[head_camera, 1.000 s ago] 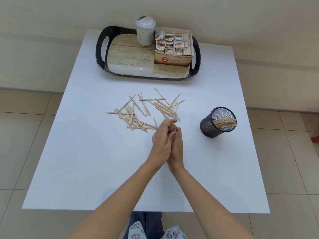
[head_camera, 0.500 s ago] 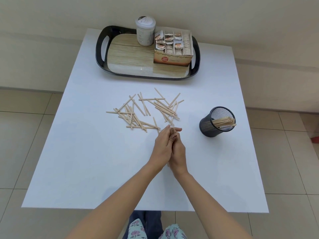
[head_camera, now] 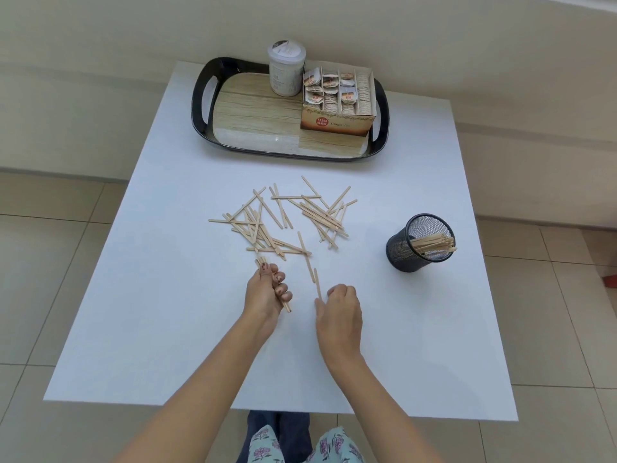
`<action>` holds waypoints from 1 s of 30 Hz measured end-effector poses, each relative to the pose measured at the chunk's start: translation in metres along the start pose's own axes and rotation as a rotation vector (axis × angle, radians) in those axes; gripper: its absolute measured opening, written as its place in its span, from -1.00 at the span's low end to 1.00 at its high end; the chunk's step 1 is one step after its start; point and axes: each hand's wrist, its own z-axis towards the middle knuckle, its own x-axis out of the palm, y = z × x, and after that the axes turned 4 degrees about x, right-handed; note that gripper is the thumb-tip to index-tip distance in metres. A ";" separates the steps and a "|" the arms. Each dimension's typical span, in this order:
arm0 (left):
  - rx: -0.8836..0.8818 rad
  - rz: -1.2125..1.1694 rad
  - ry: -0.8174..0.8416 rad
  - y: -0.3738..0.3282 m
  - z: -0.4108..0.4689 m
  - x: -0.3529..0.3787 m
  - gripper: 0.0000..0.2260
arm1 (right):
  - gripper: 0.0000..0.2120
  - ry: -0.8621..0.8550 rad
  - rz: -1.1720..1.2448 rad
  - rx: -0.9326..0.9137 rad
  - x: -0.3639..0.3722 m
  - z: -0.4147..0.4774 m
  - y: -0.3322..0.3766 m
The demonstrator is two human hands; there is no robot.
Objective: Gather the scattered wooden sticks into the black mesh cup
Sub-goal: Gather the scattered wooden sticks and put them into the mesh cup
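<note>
Several thin wooden sticks (head_camera: 283,218) lie scattered across the middle of the white table (head_camera: 167,312). My left hand (head_camera: 267,290) grips a small bundle of sticks just below the pile's near left edge. My right hand (head_camera: 339,315) rests on the table to the right of it, fingers curled, with its fingertips at the near end of one loose stick (head_camera: 317,285); whether it pinches that stick I cannot tell. The black mesh cup (head_camera: 419,243) stands tilted at the right, with several sticks inside it.
A black tray (head_camera: 200,105) with a wood-grain floor sits at the table's far side. It carries a white lidded jar (head_camera: 286,73) and an open tea-bag box (head_camera: 337,100). Tiled floor surrounds the table.
My hands were pressed together in the middle and have drawn apart. The left moved left holding a bundle of sticks; the right moved right and nearer, to a loose stick.
</note>
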 end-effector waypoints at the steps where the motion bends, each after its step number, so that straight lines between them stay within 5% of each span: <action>1: -0.021 0.024 -0.014 -0.002 0.001 -0.003 -0.70 | -0.82 0.007 -0.051 0.017 0.000 0.001 0.002; 9: -0.064 0.198 -0.093 -0.018 0.004 -0.013 -0.78 | -0.91 0.102 -0.168 0.117 -0.012 0.013 0.013; 16: -0.035 0.289 -0.145 -0.043 0.015 -0.020 -0.79 | -0.93 0.052 -0.031 0.138 -0.016 0.020 0.013; 22: 0.036 0.422 -0.160 -0.064 0.031 -0.021 -0.91 | -0.86 -0.062 0.281 -0.137 -0.020 0.034 0.038; 30: 0.108 0.349 -0.244 -0.071 0.054 -0.008 -0.79 | -0.86 0.017 0.220 -0.291 -0.012 0.071 0.100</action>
